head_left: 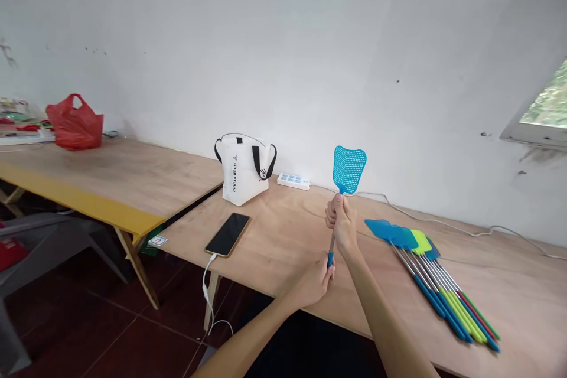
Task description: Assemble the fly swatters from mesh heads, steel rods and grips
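Note:
A blue fly swatter [349,169] stands nearly upright over the front of the wooden table, its perforated head on top. My right hand [343,220] is closed around the upper shaft, just below the head. Lower down, my left hand [316,281] grips the blue handle end. Between the two hands a short stretch of metal shaft shows. To the right lies a row of fly swatters [436,283] with blue, yellow-green and red or green parts, their heads overlapping and handles pointing toward me.
On the table [292,230] are a black-screened phone [228,234] with a white cable, a white bag [243,174] with black handles and a power strip [293,181]. A cord [425,218] runs along the wall. At left, another table [146,174] bears a red plastic bag [76,124].

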### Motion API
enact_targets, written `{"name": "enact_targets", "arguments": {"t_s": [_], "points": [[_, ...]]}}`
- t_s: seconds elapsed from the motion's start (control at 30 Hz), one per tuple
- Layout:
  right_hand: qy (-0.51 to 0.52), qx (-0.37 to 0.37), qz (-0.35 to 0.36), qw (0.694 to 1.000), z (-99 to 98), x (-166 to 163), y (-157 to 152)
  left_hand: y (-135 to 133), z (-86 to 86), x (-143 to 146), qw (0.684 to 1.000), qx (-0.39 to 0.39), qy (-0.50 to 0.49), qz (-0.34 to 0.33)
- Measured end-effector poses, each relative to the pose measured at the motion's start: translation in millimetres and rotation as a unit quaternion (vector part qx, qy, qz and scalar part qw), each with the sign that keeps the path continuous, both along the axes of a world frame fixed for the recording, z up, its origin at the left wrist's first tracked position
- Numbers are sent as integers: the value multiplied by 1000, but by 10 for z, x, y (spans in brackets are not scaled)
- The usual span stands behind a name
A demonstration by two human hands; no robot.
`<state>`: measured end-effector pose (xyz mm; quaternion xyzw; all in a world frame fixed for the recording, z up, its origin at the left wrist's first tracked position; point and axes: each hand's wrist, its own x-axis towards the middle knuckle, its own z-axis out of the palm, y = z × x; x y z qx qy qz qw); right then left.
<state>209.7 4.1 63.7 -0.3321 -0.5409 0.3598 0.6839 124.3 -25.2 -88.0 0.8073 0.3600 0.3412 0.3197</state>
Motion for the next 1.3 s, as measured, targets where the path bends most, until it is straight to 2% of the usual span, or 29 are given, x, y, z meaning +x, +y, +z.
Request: {"name": "enact_targets", "arguments": {"t_s": [0.3, 0.53, 0.87, 1.13, 1.3], "points": [[52, 0, 22, 998, -263, 265, -38, 5, 3, 31, 1000, -5, 16, -13], [58, -20, 49, 997, -575, 191, -61, 21, -22, 25, 1000, 6, 24, -12], [72, -37, 42, 996, -776, 147, -143, -16, 38, -10, 1000, 10, 25, 16], [102, -45, 37, 993, -868, 133, -163, -99, 169, -25, 1000, 2, 13, 23], [193, -50, 20, 980, -1086, 118, -140, -88, 224, -64, 999, 0, -4, -33]]}}
